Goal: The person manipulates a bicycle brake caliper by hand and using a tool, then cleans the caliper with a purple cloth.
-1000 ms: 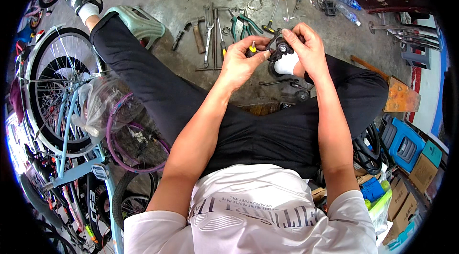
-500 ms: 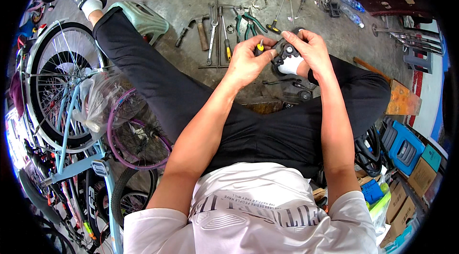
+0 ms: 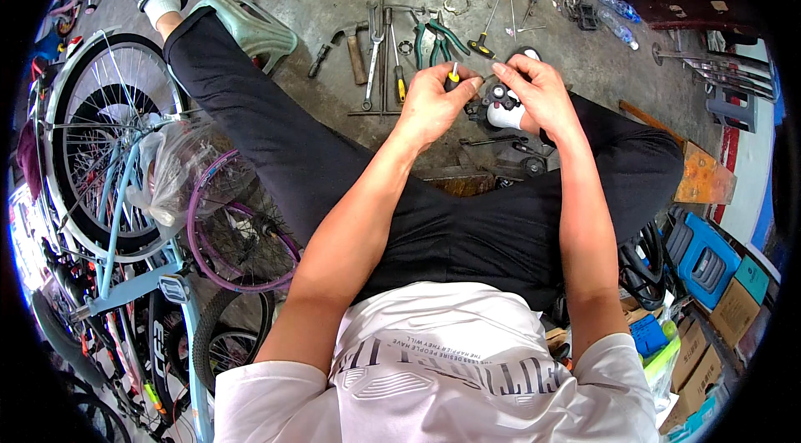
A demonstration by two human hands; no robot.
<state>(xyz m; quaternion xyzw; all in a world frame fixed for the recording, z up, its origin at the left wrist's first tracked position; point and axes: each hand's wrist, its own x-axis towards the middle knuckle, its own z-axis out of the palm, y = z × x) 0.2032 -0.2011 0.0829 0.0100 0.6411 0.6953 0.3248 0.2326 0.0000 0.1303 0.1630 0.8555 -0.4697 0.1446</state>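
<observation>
My left hand [image 3: 434, 103] is closed around a yellow-and-black tool handle [image 3: 452, 78], which pokes up between the fingers; its lower end is hidden. My right hand [image 3: 538, 93] grips a small black bicycle part [image 3: 501, 96] with a round, light-centred knob. Both sets of fingertips are close together over my right foot, on either side of the part. Just beyond them lies a T-handle tool with a yellow-and-black grip [image 3: 481, 48]. Green-handled pliers [image 3: 435, 41], a screwdriver [image 3: 400, 84], a wrench [image 3: 374, 63] and a hammer [image 3: 357, 59] rest on the floor beyond my left hand.
A pale green stool [image 3: 250, 30] stands by my left leg. Bicycle wheels [image 3: 117, 147] and a light blue frame [image 3: 125, 289] crowd the left side. Between my legs are loose black parts [image 3: 531, 166]. A blue plastic case [image 3: 707, 255] and cardboard boxes [image 3: 697, 385] are at the right.
The black part has tilted and sits slightly lower between my hands. My fingertips have shifted a little; the yellow handle in my left hand stands more upright.
</observation>
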